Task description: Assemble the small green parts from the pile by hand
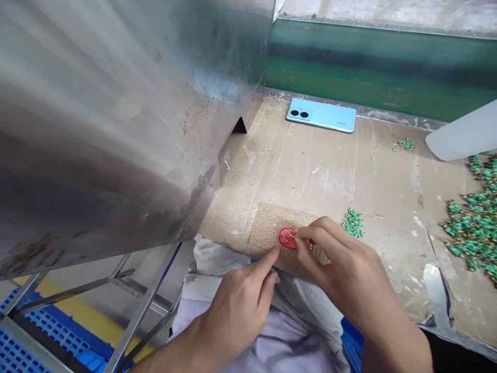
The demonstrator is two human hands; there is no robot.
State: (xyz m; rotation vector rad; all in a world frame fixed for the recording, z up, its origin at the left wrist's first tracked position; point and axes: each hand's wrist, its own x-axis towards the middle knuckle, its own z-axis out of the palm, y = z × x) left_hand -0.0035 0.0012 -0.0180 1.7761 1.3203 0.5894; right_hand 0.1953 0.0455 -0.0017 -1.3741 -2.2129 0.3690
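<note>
1. On your left, a large, slanting sheet of dull grey metal (116, 129) fills much of the view.
2. Ahead spreads a worn, tan tabletop (310, 166) with whitish scuffs, backed by a long, dark green upright panel (368, 77).
3. Your right hand (345, 264) reaches over the front edge, thumb and index finger pinched narrow on a tiny, thin greenish piece (294, 236), mostly hidden by the fingertips.
4. Your left hand (246, 295) points its index finger at the work, the tip just beside it; you cannot tell whether the thumb and curled fingers grip anything.
5. At the right edge lies a broad heap of small green-and-gold pieces (476, 223), with a smooth white rounded object (466, 132) beside it.
6. A rough, sandy-brown rectangular board (267, 223) lies under your fingers, at the table's front edge.
7. A light-blue phone (326, 116) rests near the green panel, its two dark lenses upward.
8. A small cluster of green pieces (352, 223) sits just beyond your right hand.
9. The glossy red round disc (286, 240) lies on the board, at your right fingertips.
</note>
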